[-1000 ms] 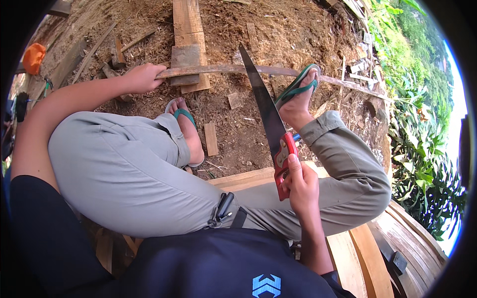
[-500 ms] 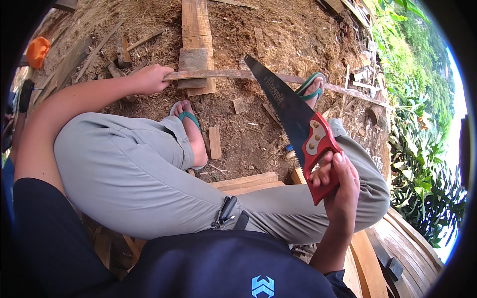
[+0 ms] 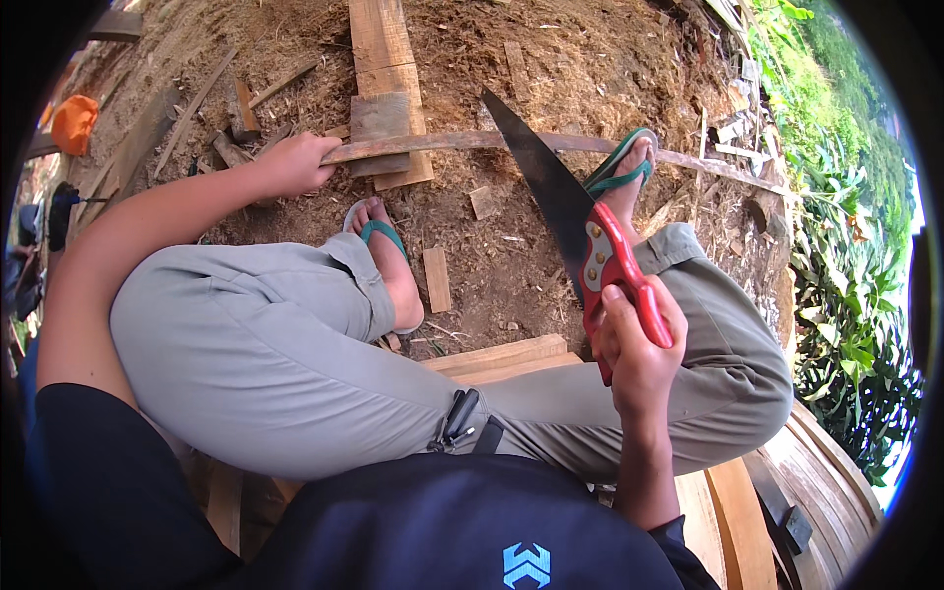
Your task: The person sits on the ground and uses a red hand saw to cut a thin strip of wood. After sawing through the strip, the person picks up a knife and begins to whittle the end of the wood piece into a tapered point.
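Note:
My left hand (image 3: pixel 303 162) is closed around the left end of a long, thin wooden strip (image 3: pixel 452 144). The strip crosses a small grey board (image 3: pixel 380 116) that lies on longer planks (image 3: pixel 385 49), then runs on to the right. Over its right part rests my right foot in a green-strapped flip-flop (image 3: pixel 621 162). My right hand (image 3: pixel 644 334) grips the red handle of a handsaw (image 3: pixel 541 172), its dark blade pointing up and to the left. In the picture the blade crosses the strip; whether they touch I cannot tell.
Sawdust and wood offcuts (image 3: pixel 438 278) cover the ground. Stacked boards (image 3: pixel 511 357) lie beneath my legs, with more planks (image 3: pixel 742 521) at the lower right. An orange object (image 3: pixel 75 124) and a dark tool (image 3: pixel 65 211) are at the left. Green plants (image 3: pixel 836 324) border the right side.
My right hand has moved slightly up and turned the handsaw, so the blade's face looks narrower. Its fingers wrap the handle more fully. My right foot has shifted a little farther over the strip.

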Motion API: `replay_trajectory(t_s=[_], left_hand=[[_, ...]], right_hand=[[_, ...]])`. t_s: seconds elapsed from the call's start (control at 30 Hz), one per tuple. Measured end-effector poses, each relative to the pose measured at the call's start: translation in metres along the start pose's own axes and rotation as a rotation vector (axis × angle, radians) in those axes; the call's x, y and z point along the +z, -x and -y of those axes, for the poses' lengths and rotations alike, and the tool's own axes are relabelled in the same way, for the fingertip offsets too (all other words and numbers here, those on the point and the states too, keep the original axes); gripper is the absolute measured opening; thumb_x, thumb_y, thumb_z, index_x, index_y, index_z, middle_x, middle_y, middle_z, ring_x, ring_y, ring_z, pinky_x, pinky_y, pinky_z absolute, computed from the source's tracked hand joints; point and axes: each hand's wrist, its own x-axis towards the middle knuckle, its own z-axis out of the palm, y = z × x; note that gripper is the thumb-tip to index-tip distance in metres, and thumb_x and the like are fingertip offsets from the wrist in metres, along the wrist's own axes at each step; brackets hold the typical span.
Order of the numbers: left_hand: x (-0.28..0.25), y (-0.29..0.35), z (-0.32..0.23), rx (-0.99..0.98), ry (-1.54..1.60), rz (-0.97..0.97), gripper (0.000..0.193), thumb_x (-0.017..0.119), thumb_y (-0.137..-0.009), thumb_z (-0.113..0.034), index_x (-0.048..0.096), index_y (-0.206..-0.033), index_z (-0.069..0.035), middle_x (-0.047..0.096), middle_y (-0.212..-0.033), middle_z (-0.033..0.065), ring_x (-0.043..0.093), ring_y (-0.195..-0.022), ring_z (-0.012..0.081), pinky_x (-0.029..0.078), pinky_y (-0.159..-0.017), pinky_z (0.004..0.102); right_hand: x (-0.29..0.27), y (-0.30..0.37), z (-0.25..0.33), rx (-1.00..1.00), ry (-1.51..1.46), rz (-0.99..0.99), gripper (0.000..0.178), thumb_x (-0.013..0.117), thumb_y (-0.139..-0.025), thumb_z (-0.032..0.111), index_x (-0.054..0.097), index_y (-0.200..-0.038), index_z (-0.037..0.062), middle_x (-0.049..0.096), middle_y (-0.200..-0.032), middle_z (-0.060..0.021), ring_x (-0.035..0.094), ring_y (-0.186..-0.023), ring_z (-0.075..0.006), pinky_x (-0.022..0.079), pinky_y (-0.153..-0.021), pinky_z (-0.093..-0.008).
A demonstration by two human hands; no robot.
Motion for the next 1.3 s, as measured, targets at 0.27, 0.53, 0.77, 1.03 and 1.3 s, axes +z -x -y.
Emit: replay_trajectory(t_s=[0.27, 0.53, 0.77, 1.03, 1.3], left_hand=[[0.002, -0.005, 0.001, -0.007, 0.010, -0.009, 0.027, 0.068, -0.086, -0.018, 0.062, -0.109, -0.005, 0.067, -0.087, 0.0265, 0.065, -0.087, 0.0464, 0.052, -0.075, 0.0514], [0.003, -0.003, 0.000, -0.020, 0.010, 0.008, 0.025, 0.066, -0.088, -0.019, 0.061, -0.108, -0.004, 0.067, -0.089, 0.0268, 0.064, -0.086, 0.0474, 0.052, -0.075, 0.0517], [0.003, -0.006, 0.001, 0.033, 0.033, -0.003, 0.027, 0.065, -0.087, -0.016, 0.061, -0.110, -0.003, 0.066, -0.085, 0.0276, 0.064, -0.084, 0.0471, 0.051, -0.073, 0.0508], [0.003, -0.009, -0.001, 0.000, 0.025, -0.005, 0.025, 0.065, -0.086, -0.016, 0.060, -0.106, -0.002, 0.065, -0.082, 0.0288, 0.063, -0.082, 0.0484, 0.051, -0.072, 0.0521], [0.002, -0.009, 0.001, 0.042, 0.021, -0.030, 0.023, 0.064, -0.087, -0.018, 0.060, -0.105, -0.003, 0.066, -0.083, 0.0280, 0.064, -0.082, 0.0481, 0.051, -0.072, 0.0525]], right_hand=[[-0.010, 0.001, 0.020, 0.011, 0.029, -0.057, 0.010, 0.062, -0.094, 0.003, 0.059, -0.084, 0.0005, 0.054, -0.062, 0.0018, 0.043, -0.047, -0.0030, 0.031, -0.044, -0.0210], [-0.027, 0.021, 0.027, 0.083, 0.064, -0.051, 0.008, 0.063, -0.091, 0.000, 0.062, -0.084, -0.0031, 0.053, -0.069, 0.0045, 0.047, -0.062, -0.0037, 0.036, -0.055, -0.0227], [-0.005, 0.014, -0.016, -0.149, 0.155, -0.083, 0.009, 0.065, -0.089, 0.002, 0.059, -0.084, -0.0006, 0.048, -0.066, -0.0039, 0.044, -0.058, -0.0076, 0.036, -0.053, -0.0291], [0.012, -0.005, -0.010, -0.226, 0.200, -0.076, 0.015, 0.063, -0.087, 0.002, 0.050, -0.081, -0.0021, 0.049, -0.064, -0.0200, 0.045, -0.053, -0.0350, 0.039, -0.055, -0.0420], [-0.014, -0.007, 0.031, -0.124, 0.206, -0.054, 0.015, 0.066, -0.088, 0.006, 0.056, -0.079, -0.0019, 0.049, -0.059, -0.0115, 0.047, -0.055, -0.0180, 0.039, -0.054, -0.0356]])
